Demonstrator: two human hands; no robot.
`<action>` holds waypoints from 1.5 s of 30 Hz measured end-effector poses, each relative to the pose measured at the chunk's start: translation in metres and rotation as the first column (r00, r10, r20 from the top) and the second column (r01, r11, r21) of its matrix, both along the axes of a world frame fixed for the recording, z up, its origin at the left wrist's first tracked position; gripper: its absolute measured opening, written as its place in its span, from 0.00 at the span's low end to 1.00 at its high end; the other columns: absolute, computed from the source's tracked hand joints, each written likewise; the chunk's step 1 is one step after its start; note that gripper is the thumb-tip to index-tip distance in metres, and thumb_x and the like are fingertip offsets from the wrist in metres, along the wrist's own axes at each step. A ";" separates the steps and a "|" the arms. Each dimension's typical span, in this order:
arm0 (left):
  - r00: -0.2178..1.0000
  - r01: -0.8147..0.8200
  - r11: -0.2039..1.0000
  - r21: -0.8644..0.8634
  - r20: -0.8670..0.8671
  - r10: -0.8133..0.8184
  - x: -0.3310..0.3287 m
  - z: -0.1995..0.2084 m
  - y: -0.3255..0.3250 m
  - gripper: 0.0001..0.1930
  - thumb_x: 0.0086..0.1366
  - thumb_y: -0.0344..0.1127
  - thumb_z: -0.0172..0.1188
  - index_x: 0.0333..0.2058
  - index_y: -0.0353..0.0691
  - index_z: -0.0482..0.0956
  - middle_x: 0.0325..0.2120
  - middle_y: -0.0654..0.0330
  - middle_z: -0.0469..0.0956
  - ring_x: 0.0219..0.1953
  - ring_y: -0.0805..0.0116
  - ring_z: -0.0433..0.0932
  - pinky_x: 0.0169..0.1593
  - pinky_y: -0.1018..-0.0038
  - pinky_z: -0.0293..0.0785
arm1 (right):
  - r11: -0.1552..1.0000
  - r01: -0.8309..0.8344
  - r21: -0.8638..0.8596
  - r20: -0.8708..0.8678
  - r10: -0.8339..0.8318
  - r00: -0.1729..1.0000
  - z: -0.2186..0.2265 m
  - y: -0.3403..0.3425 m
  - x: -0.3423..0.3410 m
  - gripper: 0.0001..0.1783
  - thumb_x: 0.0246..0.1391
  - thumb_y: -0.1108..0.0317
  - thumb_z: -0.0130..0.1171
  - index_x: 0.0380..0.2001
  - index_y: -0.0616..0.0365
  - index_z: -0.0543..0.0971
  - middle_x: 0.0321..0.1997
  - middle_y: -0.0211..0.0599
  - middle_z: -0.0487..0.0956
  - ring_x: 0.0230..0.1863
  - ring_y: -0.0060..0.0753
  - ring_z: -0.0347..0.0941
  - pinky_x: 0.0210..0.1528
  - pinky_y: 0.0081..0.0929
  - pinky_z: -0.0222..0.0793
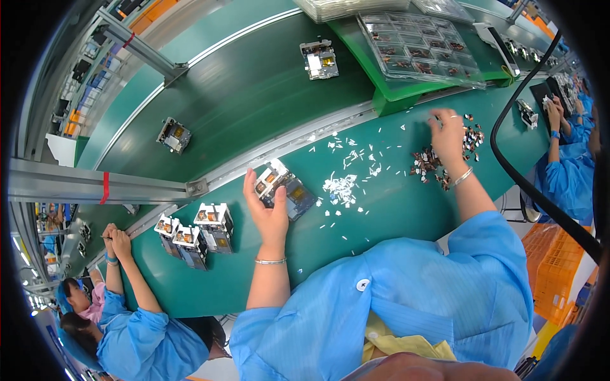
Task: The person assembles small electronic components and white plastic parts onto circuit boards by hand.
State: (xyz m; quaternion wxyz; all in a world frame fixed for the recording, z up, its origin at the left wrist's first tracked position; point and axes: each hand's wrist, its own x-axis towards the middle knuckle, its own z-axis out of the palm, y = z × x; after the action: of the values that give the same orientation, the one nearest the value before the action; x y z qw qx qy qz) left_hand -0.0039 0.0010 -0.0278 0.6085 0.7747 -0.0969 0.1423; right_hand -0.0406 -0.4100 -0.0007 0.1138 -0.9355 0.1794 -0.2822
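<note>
My left hand (270,213) grips a boxy mechanical module (295,193) with a white top and dark side, tilted on the green bench, thumb on the near side. My right hand (449,136) is raised at the far right beside a pile of small copper-and-black parts (427,164). Its fingers are bent together, and anything between their tips is too small to make out. Between my hands lies a scatter of tiny white pieces (342,189). Three similar modules (194,232) with white tops stand in a group left of my left hand.
Beyond a metal rail, a green conveyor belt (241,95) carries separate modules (319,60). A clear compartment tray (422,47) of small parts rests on a green stand (394,101). A black cable (508,159) hangs at right. Co-workers in blue (146,336) sit on both sides.
</note>
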 end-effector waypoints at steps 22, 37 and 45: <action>0.939 0.345 0.927 0.146 -0.060 -0.340 -0.024 0.082 -0.048 0.07 0.57 0.24 0.66 0.34 0.36 0.79 0.30 0.62 0.77 0.23 0.79 0.71 0.25 0.81 0.66 | 0.467 -0.701 0.539 0.090 0.796 0.599 0.065 0.164 0.000 0.10 0.52 0.82 0.56 0.37 0.57 0.77 0.36 0.39 0.76 0.40 0.44 0.74 0.41 0.34 0.71; 0.901 0.058 0.889 0.454 0.360 -0.243 -0.034 0.061 -0.041 0.10 0.49 0.19 0.65 0.31 0.36 0.78 0.28 0.57 0.77 0.28 0.61 0.76 0.29 0.71 0.73 | 0.002 -0.115 0.993 0.085 0.652 0.754 0.040 0.203 -0.016 0.05 0.57 0.72 0.59 0.28 0.60 0.76 0.24 0.21 0.73 0.25 0.08 0.63 0.26 0.13 0.59; 0.879 0.083 0.895 0.438 0.390 -0.273 -0.041 0.057 -0.045 0.09 0.50 0.20 0.65 0.31 0.36 0.78 0.28 0.57 0.77 0.26 0.64 0.75 0.28 0.72 0.71 | 0.039 -0.167 0.985 0.106 0.630 0.769 0.034 0.200 -0.024 0.03 0.55 0.73 0.59 0.28 0.60 0.76 0.23 0.21 0.72 0.27 0.11 0.65 0.26 0.15 0.61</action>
State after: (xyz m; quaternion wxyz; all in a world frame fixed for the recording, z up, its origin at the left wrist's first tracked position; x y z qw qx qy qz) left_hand -0.0451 -0.0436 0.0295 0.4056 0.8190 -0.3324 0.2330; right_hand -0.0643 -0.2105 0.0328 0.7180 -0.6832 0.0564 0.1208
